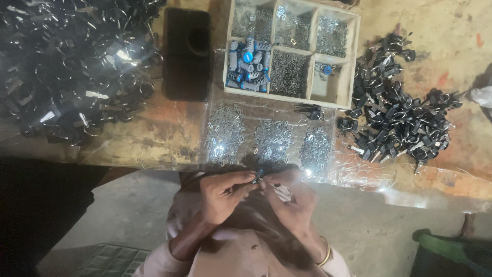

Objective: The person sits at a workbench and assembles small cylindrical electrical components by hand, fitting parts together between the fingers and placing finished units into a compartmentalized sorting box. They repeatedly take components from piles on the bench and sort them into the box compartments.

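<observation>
Item in hand: small dark lock part [259, 177], pinched between your left hand [223, 195] and right hand [292, 202] at the bench edge. Done, seemingly: heap of black keyed pieces [397, 120]. Left: three piles of small metal parts [271, 141].

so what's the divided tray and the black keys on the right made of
The divided tray looks like pale unfinished wood: matte, thick flat walls. The black keys seem to have dull plastic heads with shiny metal blades and rings that glint; too small to be sure.
</observation>
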Tool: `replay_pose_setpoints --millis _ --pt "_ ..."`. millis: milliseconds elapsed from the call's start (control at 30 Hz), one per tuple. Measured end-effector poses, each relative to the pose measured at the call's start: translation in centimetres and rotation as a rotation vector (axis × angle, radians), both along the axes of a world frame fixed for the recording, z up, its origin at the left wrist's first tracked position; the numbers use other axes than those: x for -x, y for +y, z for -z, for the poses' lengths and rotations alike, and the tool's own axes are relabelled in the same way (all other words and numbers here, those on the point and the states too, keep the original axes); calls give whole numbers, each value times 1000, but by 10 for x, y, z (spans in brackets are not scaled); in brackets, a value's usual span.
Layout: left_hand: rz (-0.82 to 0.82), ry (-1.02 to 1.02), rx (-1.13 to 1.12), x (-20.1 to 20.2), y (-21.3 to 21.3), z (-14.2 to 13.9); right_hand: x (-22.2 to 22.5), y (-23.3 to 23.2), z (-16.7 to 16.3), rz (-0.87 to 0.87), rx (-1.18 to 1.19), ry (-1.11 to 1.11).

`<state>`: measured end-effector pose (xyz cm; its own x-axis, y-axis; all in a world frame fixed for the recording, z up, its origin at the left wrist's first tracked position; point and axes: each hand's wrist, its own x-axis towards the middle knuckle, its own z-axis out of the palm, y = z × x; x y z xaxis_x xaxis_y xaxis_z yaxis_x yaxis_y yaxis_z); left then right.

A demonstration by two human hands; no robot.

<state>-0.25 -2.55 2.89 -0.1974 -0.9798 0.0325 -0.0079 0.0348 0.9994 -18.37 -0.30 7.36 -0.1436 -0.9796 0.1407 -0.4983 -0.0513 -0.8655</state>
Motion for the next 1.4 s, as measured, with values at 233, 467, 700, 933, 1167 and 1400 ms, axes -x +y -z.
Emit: replay_pose_setpoints --millis 233,467,700,933,1167,1400 --pt "17 -216 254 -2 -7 -8 17 -4 -7 -157 -74 118" --pt "-114 39 12 -15 -4 -5 11 -29 -8 -230 125 553" --pt "-163 31 -105 -14 -10 1 19 -32 -7 -230 215 538" --pt "-113 19 -173 5 -19 -6 37 -30 17 -229 247 473" --pt "-130 50 -141 9 -24 -1 33 -32 16 -190 323 509" --pt "-98 -28 -65 10 -28 1 35 -36 18 -165 268 440"
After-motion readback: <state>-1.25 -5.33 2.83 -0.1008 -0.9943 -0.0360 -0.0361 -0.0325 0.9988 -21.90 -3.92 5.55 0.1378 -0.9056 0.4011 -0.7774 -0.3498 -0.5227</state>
